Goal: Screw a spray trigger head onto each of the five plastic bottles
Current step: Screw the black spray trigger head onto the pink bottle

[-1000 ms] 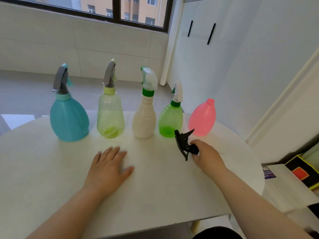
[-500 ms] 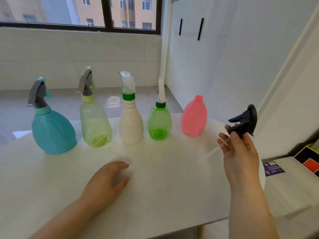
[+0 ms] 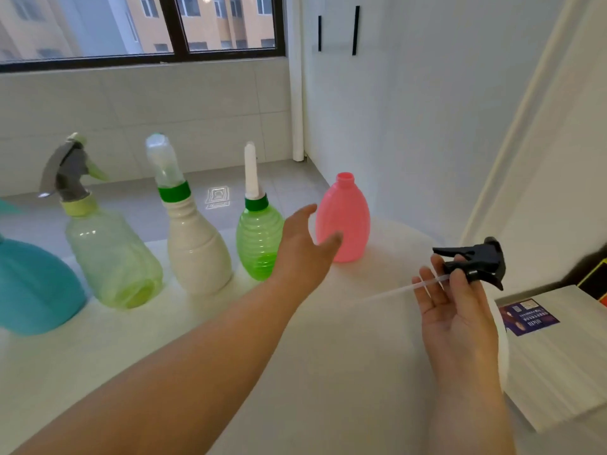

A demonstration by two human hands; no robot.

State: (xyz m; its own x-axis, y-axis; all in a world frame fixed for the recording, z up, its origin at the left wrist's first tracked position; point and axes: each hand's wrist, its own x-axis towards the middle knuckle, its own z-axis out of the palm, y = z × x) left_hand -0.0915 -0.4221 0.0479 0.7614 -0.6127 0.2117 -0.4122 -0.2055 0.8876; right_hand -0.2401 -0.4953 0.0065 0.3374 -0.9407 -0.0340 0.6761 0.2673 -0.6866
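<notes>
A pink bottle [image 3: 345, 221] stands at the right end of the row on the white table [image 3: 328, 356], its neck open with no head on it. My left hand [image 3: 303, 244] reaches toward it with fingers spread, just short of its side. My right hand [image 3: 455, 310] pinches a black trigger head [image 3: 476, 261] in the air to the right of the bottle; its clear dip tube [image 3: 404, 290] points left. The green bottle [image 3: 259, 238], the cream bottle [image 3: 197, 244], the pale yellow-green bottle [image 3: 111, 257] and the teal bottle [image 3: 29, 287] each carry a trigger head.
A white surface with a purple label [image 3: 528, 316] lies to the right of the table, beside a black and yellow item [image 3: 594, 277]. A white wall rises close behind the pink bottle. A window runs along the back.
My left hand has lifted off the table and moved right toward the pink bottle. My right hand still holds the black trigger head up at the right. The view has shifted closer.
</notes>
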